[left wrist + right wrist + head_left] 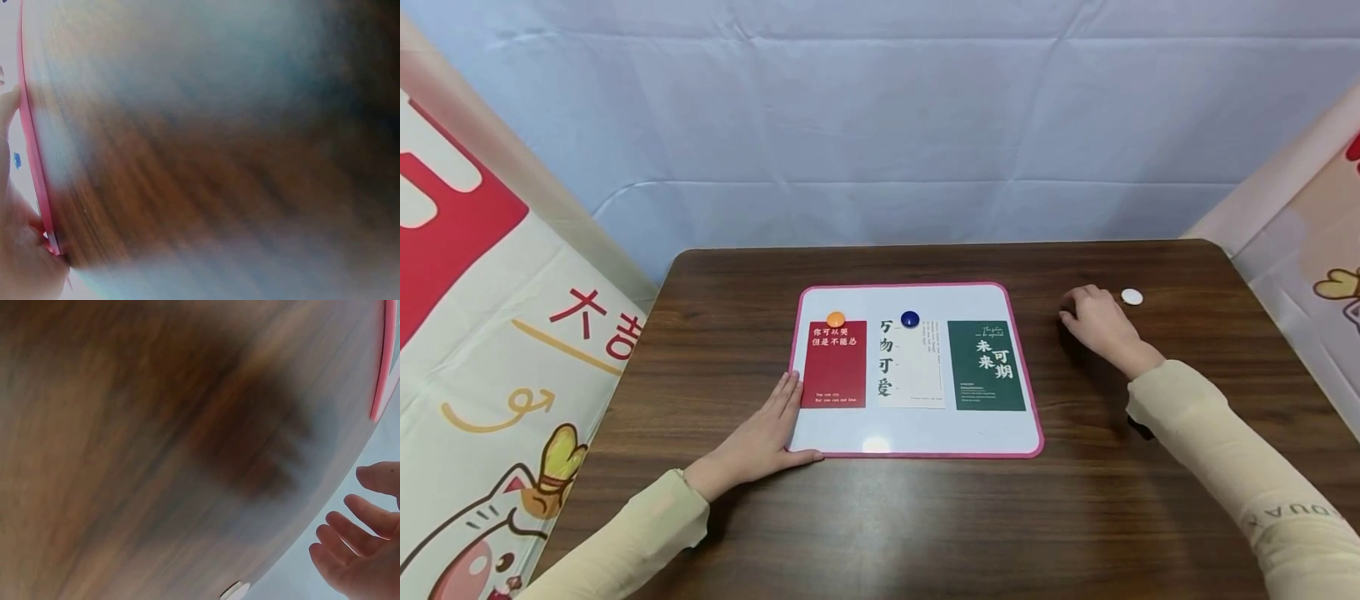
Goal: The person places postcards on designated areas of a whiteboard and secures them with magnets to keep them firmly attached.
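Note:
A pink-rimmed whiteboard (917, 435) lies on the table. Across it sit a red card (835, 371) with an orange round magnet (836, 319) at its top, a white card (917, 375) with a dark blue magnet (910, 319) at its top edge, and a green card (990, 392) with no magnet on it. My left hand (758, 437) rests at the board's lower left edge, fingers extended along the rim. Right of the board my right hand (1101, 327) hovers over the table, loosely bent and holding nothing in the right wrist view. Close by its fingers lies a white round magnet (1132, 297).
The dark brown wooden table (917, 533) ends at a pale blue cloth backdrop (917, 125). Printed cloths hang at both sides, the left one (482, 333) bearing a cartoon cat. In the left wrist view, mostly blurred tabletop (187, 181) shows.

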Demonstrator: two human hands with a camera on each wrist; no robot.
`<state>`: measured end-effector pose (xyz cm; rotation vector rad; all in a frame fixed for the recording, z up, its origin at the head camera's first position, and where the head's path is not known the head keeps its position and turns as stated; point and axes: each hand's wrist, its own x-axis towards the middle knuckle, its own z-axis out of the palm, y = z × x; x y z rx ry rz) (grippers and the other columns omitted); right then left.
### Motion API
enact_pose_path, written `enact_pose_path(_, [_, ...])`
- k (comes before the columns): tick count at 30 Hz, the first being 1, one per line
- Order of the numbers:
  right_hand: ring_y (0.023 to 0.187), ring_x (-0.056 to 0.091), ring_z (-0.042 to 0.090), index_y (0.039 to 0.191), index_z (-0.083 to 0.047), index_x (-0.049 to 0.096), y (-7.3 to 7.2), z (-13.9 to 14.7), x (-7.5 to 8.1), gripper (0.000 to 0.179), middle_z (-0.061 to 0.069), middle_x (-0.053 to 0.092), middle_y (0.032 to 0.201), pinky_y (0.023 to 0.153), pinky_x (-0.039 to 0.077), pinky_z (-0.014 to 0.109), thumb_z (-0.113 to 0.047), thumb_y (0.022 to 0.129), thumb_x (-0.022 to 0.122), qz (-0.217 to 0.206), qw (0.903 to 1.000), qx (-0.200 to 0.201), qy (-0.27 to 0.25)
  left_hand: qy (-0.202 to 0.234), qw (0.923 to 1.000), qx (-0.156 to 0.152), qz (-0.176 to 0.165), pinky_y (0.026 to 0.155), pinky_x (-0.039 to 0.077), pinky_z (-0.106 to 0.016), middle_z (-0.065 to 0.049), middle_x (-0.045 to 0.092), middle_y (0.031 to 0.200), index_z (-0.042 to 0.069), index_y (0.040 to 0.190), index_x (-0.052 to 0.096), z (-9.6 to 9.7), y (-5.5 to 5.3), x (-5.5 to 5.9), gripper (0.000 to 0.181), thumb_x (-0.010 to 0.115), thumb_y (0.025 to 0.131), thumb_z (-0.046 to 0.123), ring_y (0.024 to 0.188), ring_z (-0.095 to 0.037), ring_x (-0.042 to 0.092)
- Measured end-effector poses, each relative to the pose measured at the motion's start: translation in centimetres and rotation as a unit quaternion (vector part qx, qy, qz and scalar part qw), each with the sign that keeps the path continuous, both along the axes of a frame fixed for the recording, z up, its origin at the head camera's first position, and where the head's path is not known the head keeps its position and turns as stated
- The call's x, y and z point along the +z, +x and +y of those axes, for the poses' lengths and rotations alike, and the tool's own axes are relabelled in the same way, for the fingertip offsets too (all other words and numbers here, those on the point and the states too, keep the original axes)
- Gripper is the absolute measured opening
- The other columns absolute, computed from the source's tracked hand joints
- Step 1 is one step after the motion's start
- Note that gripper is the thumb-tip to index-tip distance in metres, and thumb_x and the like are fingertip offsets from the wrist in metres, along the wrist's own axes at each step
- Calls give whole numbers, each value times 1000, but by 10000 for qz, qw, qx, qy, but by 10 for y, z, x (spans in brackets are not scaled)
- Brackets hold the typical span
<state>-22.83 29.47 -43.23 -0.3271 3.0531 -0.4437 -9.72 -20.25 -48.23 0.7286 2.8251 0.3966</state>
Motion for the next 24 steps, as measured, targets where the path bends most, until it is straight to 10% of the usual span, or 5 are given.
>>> enact_pose_path(24, [109, 31, 54, 115, 18, 45, -18, 36, 1, 34, 40, 39, 116, 91, 28, 61, -6, 91, 44, -139, 9990, -434, 30, 37, 10000, 32, -9, 100, 35, -42, -10, 7, 152, 4, 146, 9, 0, 1, 0, 107, 49, 74, 71, 139, -24, 4])
